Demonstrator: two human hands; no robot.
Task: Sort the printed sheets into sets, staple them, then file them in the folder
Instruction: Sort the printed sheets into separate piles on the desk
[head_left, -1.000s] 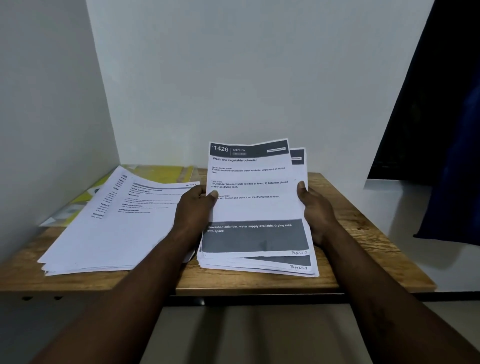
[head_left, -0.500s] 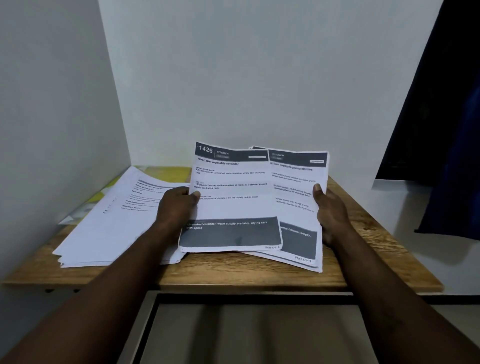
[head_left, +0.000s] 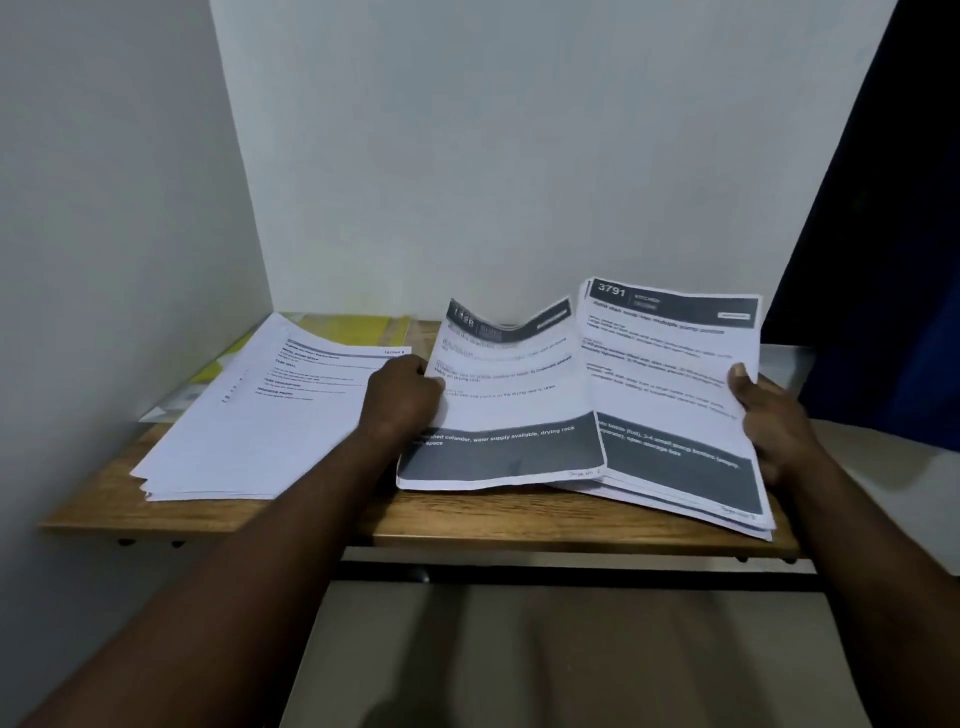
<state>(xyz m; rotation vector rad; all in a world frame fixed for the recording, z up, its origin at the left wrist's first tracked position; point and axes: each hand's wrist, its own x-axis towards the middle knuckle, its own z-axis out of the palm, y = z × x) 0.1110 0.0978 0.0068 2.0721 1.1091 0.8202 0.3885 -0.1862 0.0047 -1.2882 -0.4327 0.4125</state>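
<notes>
On the wooden bench (head_left: 467, 525), at two o'clock, the right hand (head_left: 774, 415) holds the main stack (head_left: 675, 415), thumb clamped on its right edge, with sheet 3791 now showing on top. The left hand (head_left: 400, 400), near centre, has its grip closed on the left edge of sheet 1426 (head_left: 504, 410). A second ago that page lay square on the stack; now it has been peeled off and carried toward nine o'clock, its top edge buckling as it goes. My read: one page is being split from the rest, so sorting is well under way, with stapling and filing not yet started. Over at ten o'clock a second pile of sheets (head_left: 260, 415) lies flat, likely where this page is headed. Beneath its far side, at eleven o'clock, peeks a yellow folder (head_left: 358, 330). No stapler is in view. Plain pale walls (head_left: 467, 156) close in behind and to the left, with a dark blue curtain (head_left: 909, 260) at three o'clock.
</notes>
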